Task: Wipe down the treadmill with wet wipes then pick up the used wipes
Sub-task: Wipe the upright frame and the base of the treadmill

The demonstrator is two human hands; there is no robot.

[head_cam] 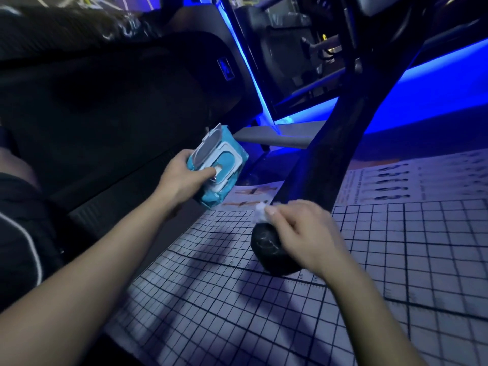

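Note:
My left hand (182,178) grips a teal pack of wet wipes (224,191) with its white flip lid (208,146) standing open; the thumb presses on the opening. My right hand (303,233) pinches a crumpled white wipe (260,211) against the rounded end (266,247) of a black treadmill handrail (335,143) that rises toward the upper right. The dark treadmill belt and deck (105,122) fill the left of the view.
A white gridded floor mat (396,260) with printed exercise figures lies below the handrail. Blue strip lighting (422,96) glows along the treadmill side rails and the floor edge. More dark gym equipment (290,48) stands at the top.

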